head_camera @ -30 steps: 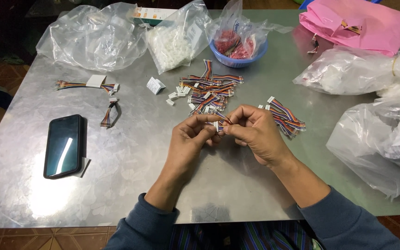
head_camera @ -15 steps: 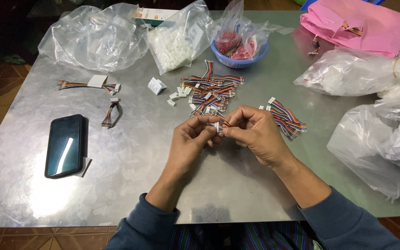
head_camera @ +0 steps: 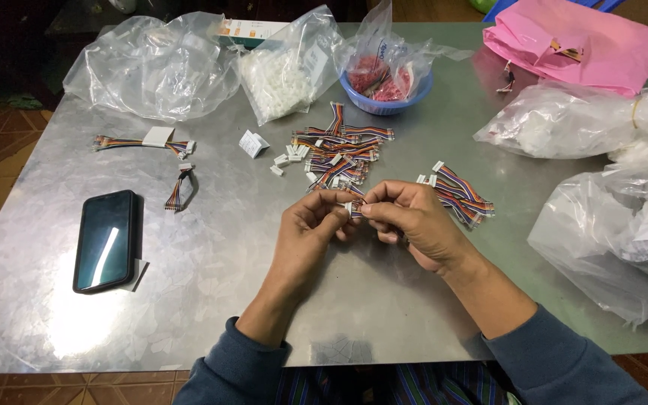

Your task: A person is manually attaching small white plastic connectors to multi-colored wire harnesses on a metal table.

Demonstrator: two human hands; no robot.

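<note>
Pinching one small wire connector [head_camera: 351,208] together, left hand [head_camera: 310,229] and right hand [head_camera: 411,221] are closed on it.

Light falls from overhead, bright and cool, and the metal table [head_camera: 211,300] throws it back in a pale, washed-out sheen at its near left corner. A white streak of glare crosses the dark phone [head_camera: 105,240] screen. The clear plastic bags [head_camera: 151,71] sparkle with small highlights. Shadows beneath the hands are short and soft. Focus is sharp throughout; the far left edge drops into darkness.
</note>
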